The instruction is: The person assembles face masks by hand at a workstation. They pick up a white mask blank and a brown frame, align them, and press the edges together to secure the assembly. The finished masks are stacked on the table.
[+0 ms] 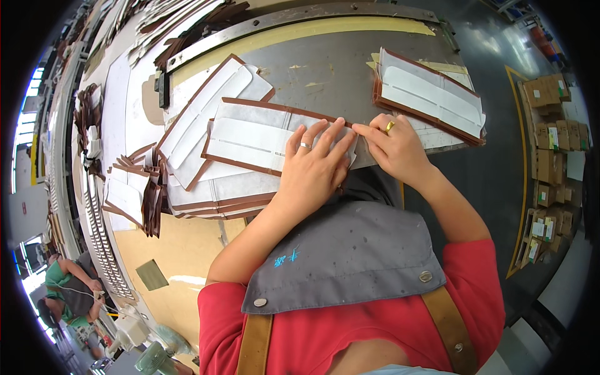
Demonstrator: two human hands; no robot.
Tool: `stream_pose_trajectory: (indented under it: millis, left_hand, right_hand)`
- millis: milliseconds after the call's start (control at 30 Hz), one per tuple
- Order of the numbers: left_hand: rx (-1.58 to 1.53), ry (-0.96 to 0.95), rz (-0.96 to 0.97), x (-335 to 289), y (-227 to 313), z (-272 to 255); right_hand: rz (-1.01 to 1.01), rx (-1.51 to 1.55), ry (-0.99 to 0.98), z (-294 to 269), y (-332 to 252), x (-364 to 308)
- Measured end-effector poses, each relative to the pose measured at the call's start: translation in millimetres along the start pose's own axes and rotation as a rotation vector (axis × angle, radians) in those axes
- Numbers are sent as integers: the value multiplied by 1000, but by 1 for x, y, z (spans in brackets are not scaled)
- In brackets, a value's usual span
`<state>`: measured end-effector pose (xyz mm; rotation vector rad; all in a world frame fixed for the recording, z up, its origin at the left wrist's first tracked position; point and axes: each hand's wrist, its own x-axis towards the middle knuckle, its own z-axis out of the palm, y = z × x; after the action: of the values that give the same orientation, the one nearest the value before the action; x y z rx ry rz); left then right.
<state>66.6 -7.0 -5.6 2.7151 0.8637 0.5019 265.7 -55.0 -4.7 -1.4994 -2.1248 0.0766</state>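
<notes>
A white panel with folded brown edges (247, 136) lies in front of me, its left part over other panels. My left hand (314, 159) rests on its right part with the fingers spread, a silver ring on one. At the panel's upper right corner, my right hand (395, 145) pinches the brown edge between thumb and forefinger; it wears a gold ring. Beneath and to the left are another brown-edged panel (206, 112) and a stack of similar panels (234, 203). Farther right sits a second stack of white-and-brown panels (431, 94).
A metal bar (300, 20) crosses the back of the grey table (350, 62). Bundled brown pieces (134, 187) stand at left, by a tan board (156, 244). Cardboard boxes (550, 144) fill a rack at right. Another person (69, 287) works at far lower left.
</notes>
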Motion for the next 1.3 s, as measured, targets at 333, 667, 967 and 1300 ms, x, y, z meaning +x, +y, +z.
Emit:
stream_pose_trajectory:
  millis: [333, 667, 967, 1300]
  left_hand:
    - [167, -51, 35, -13, 24, -2]
    - [-554, 79, 196, -3, 49, -127]
    - [-1243, 654, -69, -9, 43, -126]
    - [-1210, 72, 413, -3, 40, -118]
  right_hand:
    - [335, 400, 216, -16, -6, -15]
    - [127, 520, 204, -44, -25, 9]
    - [76, 938, -11, -88, -31, -3]
    - [584, 1181, 247, -161, -24, 16]
